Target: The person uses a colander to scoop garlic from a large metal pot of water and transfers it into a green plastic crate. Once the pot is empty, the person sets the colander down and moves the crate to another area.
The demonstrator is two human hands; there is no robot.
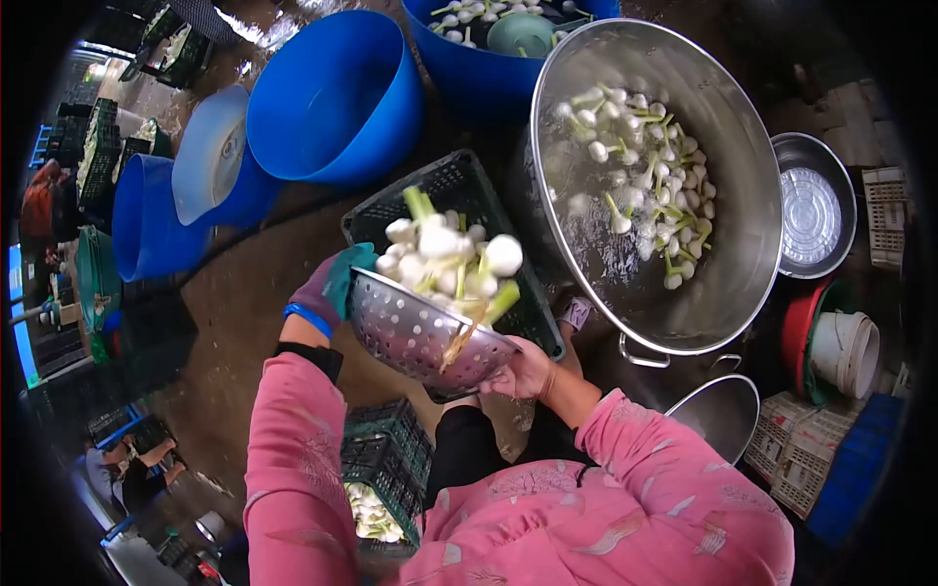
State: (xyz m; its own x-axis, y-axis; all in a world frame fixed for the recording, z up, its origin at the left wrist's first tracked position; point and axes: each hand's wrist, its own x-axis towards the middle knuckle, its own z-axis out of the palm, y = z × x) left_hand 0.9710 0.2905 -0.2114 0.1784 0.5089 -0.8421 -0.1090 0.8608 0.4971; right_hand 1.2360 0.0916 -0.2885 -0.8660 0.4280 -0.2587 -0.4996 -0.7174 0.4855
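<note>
A metal colander (415, 337) heaped with white garlic bulbs (445, 259) with green stem stubs is held in front of me, tilted. My left hand (332, 283), in a teal and purple glove, is closed on its left rim. On the other side my bare right hand (523, 371) grips it near the bottom right edge. Beneath it sits a dark green plastic crate (469, 176), partly hidden by the colander. To the right, a large steel pot (752, 195) holds water with many garlic bulbs floating in it.
Blue tubs (332, 98) stand at the back left; another blue tub (479, 83) holds bulbs and a green bowl (523, 34). A metal basin (816, 205) lies right of the pot. Stacked crates (386, 439) stand by my legs. Another person (117, 469) is at the lower left.
</note>
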